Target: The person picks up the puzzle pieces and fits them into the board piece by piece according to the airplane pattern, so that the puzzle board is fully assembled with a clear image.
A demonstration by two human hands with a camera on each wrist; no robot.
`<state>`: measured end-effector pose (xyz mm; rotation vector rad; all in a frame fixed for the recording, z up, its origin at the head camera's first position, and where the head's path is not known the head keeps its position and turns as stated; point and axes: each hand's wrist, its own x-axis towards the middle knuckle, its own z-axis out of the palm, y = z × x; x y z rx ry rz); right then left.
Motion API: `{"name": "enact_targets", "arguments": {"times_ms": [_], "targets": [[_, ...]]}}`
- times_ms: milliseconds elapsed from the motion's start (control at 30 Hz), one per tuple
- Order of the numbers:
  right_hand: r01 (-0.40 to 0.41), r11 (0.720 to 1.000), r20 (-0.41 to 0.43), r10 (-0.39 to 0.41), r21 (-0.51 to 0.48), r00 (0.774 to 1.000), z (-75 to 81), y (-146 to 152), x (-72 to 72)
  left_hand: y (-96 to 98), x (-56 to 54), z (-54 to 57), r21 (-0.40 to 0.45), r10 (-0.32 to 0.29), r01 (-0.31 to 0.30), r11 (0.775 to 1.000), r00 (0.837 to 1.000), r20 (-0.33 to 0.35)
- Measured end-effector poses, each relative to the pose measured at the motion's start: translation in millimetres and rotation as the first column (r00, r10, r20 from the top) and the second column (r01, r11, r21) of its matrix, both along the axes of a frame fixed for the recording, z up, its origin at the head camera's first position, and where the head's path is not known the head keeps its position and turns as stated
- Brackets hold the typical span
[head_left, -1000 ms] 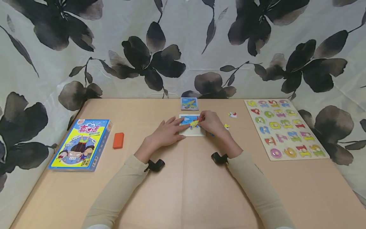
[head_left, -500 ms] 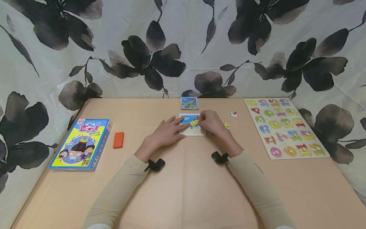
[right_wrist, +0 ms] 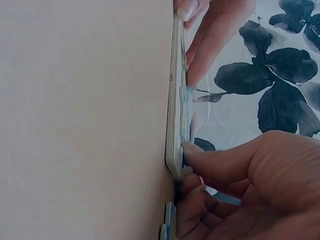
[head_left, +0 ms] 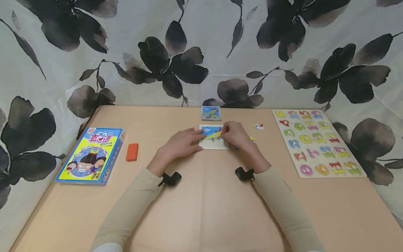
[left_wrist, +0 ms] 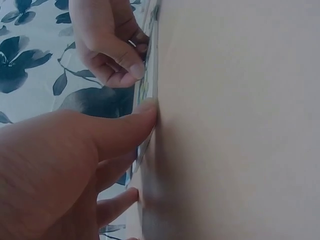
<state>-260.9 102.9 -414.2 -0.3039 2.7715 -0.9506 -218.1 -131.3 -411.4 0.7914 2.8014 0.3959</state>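
Observation:
A white-framed puzzle board (head_left: 214,144) with a blue sky and yellow plane picture lies on the table between my hands. My left hand (head_left: 183,142) rests on its left side with fingers straight; in the left wrist view the thumb (left_wrist: 127,127) touches the board's near edge. At the right side of the picture, my right hand (head_left: 240,135) pinches a small puzzle piece (right_wrist: 187,170), mostly hidden by the fingers. Loose pieces lie right of that hand: a red-and-white one (head_left: 259,126) and a yellow one (head_left: 252,138). A bluish piece (right_wrist: 169,220) lies partly beneath it.
Behind the board is a small picture card (head_left: 211,113) with a similar plane. A blue-and-yellow box (head_left: 89,155) and an orange block (head_left: 132,152) stand on the left. A large sheet of coloured figures (head_left: 318,143) lies on the right. Floral cloth (head_left: 220,66) hangs behind.
The head view has shifted slightly. My left fingers have drawn a little closer together on the board. The right hand stays at the picture's right side, with only a slight movement.

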Motion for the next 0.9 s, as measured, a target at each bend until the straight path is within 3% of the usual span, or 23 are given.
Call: {"name": "enact_targets", "arguments": {"times_ms": [133,267,467,733,833,900], "targets": [[-0.038,0.998,0.051,0.04,-0.04,0.998,6.9,12.3,-2.4,2.6,0.0,1.1,-0.003,0.02,-0.02,1.0,1.0,0.005],[-0.026,0.998,0.088,0.032,-0.061,0.996,16.7,31.9,-5.0,3.1,1.2,1.2,-0.001,0.025,-0.025,1.0,1.0,0.015],[-0.014,1.0,0.061,0.014,0.01,0.998,24.5,60.7,-5.7,1.5,0.4,0.0,0.002,0.029,-0.029,1.0,0.999,0.021],[-0.136,0.971,0.082,0.121,0.197,0.989,26.8,87.1,1.7,0.9,0.3,-1.8,-0.001,0.019,-0.019,1.0,1.0,0.021],[-0.14,0.972,0.068,0.129,0.188,0.989,24.9,97.1,0.5,2.0,1.1,-0.6,0.001,0.019,-0.019,1.0,1.0,0.02],[-0.088,0.986,0.041,0.083,0.139,0.996,21.9,104.7,-1.3,2.6,1.7,-0.4,0.005,0.018,-0.019,1.0,1.0,0.021]]}}
